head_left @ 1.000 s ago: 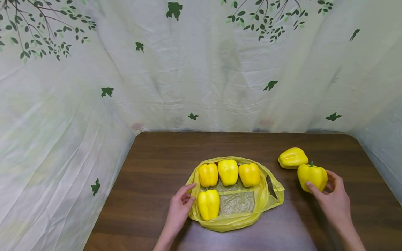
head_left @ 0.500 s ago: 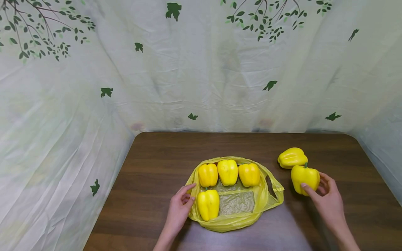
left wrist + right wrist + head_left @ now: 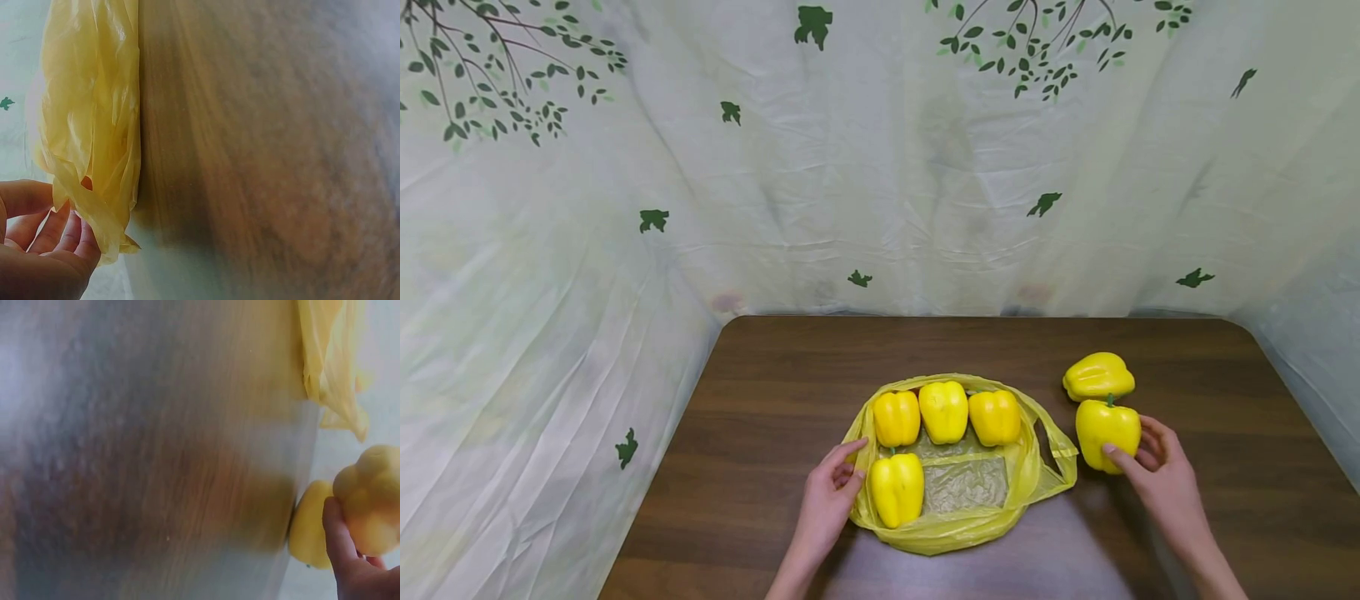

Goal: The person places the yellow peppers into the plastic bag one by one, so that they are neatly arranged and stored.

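Note:
My right hand [image 3: 1165, 479] grips a yellow bell pepper [image 3: 1107, 435], stem up, held in the air over the table, thumb on its near side. In the right wrist view its lobed underside [image 3: 369, 500] shows above the wood. Just behind it, another yellow bell pepper [image 3: 1098, 377] lies on its side. A yellow plastic bag [image 3: 955, 537] lies spread open in the middle, with several yellow peppers inside, one at the front left [image 3: 898, 490] and the others in a row at the back. With the left hand [image 3: 831, 492] I hold the bag's left edge; the left wrist view shows fingers around its handle [image 3: 97, 212].
Everything stands on a dark brown wooden table [image 3: 760, 400] with rounded far corners. Pale cloth [image 3: 887, 167] printed with leaves and branches hangs behind it and at both sides. The bag's other handle loop [image 3: 1060, 454] sticks out to the right, close to the held pepper.
My right hand has carried the pepper left and slightly nearer, toward the bag's right handle. The left hand, the bag and the peppers inside have stayed in place.

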`<state>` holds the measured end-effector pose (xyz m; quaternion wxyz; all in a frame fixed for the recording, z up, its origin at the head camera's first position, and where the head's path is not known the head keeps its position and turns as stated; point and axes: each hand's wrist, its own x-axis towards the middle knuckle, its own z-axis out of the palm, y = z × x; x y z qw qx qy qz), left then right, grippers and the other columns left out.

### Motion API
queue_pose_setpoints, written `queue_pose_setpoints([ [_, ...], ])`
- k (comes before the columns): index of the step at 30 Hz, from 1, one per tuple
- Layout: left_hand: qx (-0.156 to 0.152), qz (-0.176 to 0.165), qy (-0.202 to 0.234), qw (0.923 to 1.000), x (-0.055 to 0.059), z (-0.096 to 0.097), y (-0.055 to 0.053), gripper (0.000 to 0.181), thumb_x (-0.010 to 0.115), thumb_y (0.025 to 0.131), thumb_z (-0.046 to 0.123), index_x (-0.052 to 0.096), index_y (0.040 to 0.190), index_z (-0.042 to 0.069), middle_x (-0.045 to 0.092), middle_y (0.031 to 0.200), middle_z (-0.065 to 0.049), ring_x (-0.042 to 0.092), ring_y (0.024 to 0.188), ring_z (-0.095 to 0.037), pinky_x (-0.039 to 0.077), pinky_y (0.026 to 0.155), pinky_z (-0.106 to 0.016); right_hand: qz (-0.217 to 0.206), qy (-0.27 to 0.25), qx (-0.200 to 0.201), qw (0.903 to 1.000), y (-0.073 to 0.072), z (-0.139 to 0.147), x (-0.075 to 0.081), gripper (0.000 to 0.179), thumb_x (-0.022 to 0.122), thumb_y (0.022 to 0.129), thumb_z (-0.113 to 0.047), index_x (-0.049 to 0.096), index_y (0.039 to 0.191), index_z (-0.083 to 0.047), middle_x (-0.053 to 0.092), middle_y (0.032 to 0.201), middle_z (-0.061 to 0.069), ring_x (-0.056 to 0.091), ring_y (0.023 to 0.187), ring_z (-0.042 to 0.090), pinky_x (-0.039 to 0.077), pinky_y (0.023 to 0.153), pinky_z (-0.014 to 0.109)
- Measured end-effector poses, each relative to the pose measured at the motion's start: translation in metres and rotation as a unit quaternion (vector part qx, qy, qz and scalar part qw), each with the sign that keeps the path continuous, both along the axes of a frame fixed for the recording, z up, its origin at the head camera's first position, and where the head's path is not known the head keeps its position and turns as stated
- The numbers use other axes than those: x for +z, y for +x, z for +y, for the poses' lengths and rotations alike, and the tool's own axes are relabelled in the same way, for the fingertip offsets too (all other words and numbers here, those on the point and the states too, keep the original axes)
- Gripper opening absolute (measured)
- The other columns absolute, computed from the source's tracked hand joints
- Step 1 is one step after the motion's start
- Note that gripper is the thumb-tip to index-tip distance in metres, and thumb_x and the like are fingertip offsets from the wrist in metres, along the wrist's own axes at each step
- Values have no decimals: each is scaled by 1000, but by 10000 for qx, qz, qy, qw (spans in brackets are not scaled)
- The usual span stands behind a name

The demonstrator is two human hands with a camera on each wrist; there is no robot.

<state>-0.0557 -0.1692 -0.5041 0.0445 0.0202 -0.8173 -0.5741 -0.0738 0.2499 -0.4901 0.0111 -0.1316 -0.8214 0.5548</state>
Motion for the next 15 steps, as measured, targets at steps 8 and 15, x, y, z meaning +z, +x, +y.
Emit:
queue_pose_setpoints([
  [8, 19, -54, -22, 10000, -1, 0, 0, 42, 61, 86, -11, 68, 123, 9, 64, 102, -5, 56, 78, -20, 48, 69, -25, 60, 33, 199, 9998, -1, -7, 0, 76, 67, 94, -34, 26, 148, 0, 41, 143, 28, 55, 105, 5, 44, 72, 7],
  [15, 21, -4, -34, 10000, -1, 0, 0, 42, 62, 86, -11, 68, 123, 9, 64, 100, -5, 56, 77, -19, 48, 67, -25, 369, -14, 317, 9988, 1, -14, -2, 68, 68, 94, -28, 31, 145, -2, 44, 137, 16, 50, 96, -13, 46, 74, 10],
])
